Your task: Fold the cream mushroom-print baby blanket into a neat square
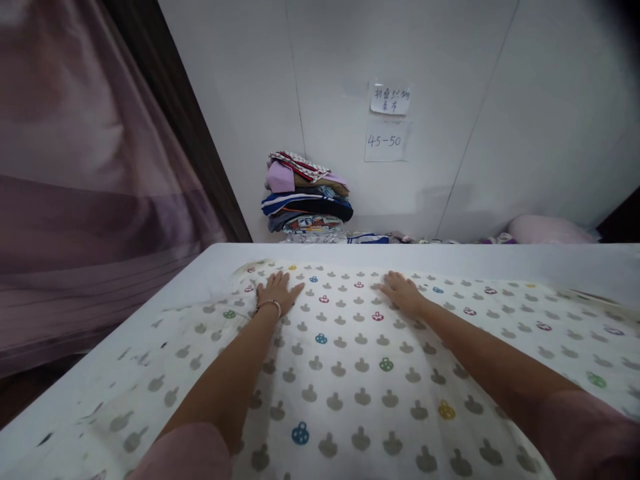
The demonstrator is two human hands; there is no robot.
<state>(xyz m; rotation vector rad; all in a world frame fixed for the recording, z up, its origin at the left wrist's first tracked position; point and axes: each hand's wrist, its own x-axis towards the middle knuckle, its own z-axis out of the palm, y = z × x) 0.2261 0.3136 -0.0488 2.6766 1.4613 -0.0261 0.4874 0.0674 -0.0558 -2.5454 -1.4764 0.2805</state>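
A white cloth [350, 353] printed with grey and coloured mushroom shapes lies spread over a white table [425, 253]. Flat on its far left part rests my left hand [278, 293], fingers spread, a thin bracelet on the wrist. My right hand [403, 293] also presses on the cloth near its far edge, palm down with the fingers stretched out. Both arms reach forward across the fabric, and neither hand holds anything. The cloth's left side looks loosely rumpled, and its near edge runs out of the picture.
Behind the table stands a stack of folded fabrics [307, 200] against a white wall. Two paper notes [387, 141] are stuck on that wall. A pinkish curtain [90, 173] hangs at the left, and a pink bundle [547, 229] shows beyond the table at right.
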